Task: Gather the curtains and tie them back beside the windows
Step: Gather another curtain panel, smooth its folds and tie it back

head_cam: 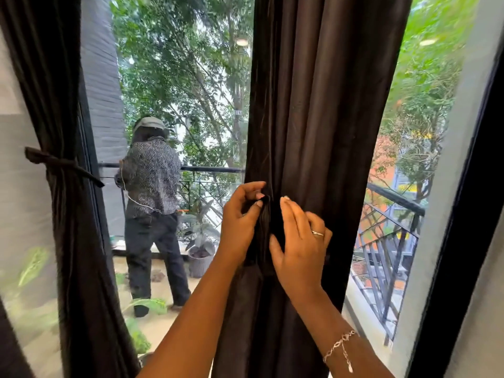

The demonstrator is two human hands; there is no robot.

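Dark brown fabric, one fold pinched in the left grip [240,222]: thumb and curled fingertips [257,204] nip it at mid-height of the centre curtain [313,105]. The right grip [300,241] is released, its fingers [291,211] straight and laid flat on the cloth just beside the left one, thumb pressed into a darker crease below. Cannot tell whether that crease is a separate strip or just shadowed curtain. There is a ring [317,233] on one right finger and a thin bracelet [341,347] on the right wrist. Both forearms come up from the bottom edge.

The centre curtain hangs as a column of vertical folds in the middle of the view, between the two window panes, and both hands are on its front.

The left curtain [68,227] hangs at the left side beside the window, cinched at the waist by a tie-back [62,165] of the same brown cloth, with ends sticking out either way.

A black window frame [469,214] runs down the right edge.

Outside is a balcony with a black railing [395,203]. A person [152,186] in a patterned shirt and dark trousers stands there with their back turned, near a potted plant [200,257]. A grey brick wall [101,77] is at upper left, with green trees [177,64] behind.
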